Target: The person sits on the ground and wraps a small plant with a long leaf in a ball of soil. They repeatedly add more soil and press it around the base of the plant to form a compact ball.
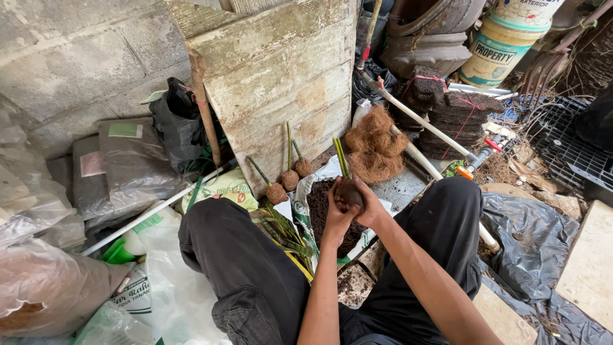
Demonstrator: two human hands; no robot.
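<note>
Black trousers [255,268] covered the person's bent knees at the bottom edge of the view, with both forearms reaching out between them. Left hand [336,214] and right hand [369,203] were pressed together around a dark soil ball [350,191], cupping it from both sides, with green stems [341,156] rising from its top. They held it just above an open sack of dark soil [319,204] on the ground. Three finished soil balls with stems [288,179] leaned against a weathered wooden board [281,83], near a clump of brown coconut fibre [375,147].
</note>
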